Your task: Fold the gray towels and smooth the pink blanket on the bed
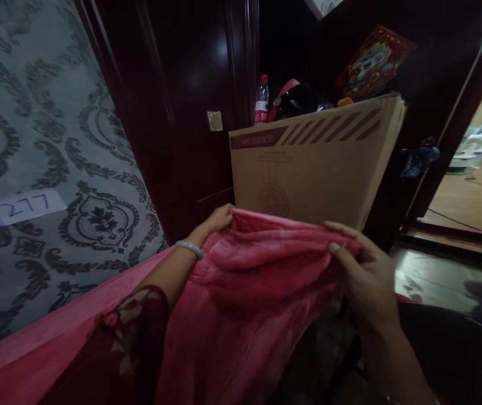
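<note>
A pinkish-red cloth (266,264) is stretched between my two hands in front of me, its top edge gathered into folds and the rest hanging down; I cannot tell what kind of item it is. My left hand (220,219), with a pale bangle on the wrist, grips the cloth's far left corner, its fingers partly hidden. At the right end, my right hand (365,270) pinches the bunched edge, thumb on the near side and fingers behind.
Just beyond the cloth stands a large cardboard box (303,169), with a plastic bottle (261,101) and other items on top. A pink surface (67,337) runs along the patterned wall (55,140). Lower right is a dark rounded object (443,349); a doorway opens farther right.
</note>
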### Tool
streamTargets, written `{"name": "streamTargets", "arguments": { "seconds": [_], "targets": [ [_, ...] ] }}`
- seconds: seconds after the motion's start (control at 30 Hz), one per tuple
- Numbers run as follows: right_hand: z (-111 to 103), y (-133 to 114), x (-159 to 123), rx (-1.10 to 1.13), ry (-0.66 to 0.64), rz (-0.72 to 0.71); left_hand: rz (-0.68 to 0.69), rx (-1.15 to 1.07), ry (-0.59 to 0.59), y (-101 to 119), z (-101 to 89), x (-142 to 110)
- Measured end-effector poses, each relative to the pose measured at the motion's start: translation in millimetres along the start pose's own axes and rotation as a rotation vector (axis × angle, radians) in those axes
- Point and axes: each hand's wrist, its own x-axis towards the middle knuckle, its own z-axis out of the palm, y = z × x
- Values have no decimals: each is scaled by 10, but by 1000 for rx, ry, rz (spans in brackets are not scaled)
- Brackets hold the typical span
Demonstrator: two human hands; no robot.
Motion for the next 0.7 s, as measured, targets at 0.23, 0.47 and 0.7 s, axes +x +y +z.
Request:
{"name": "streamTargets", "arguments": {
  "seconds": [0.23,0.47,0.7],
  "targets": [
    [195,-419,571,146,215,-175,-15,198,294,20,-802,-236],
    [165,-495,500,139,235,-189,-421,-242,445,-295,-1051,-508],
    [182,-392,499,179,257,-133,-388,-725,532,-221,-1153,-457]
  ]
}}
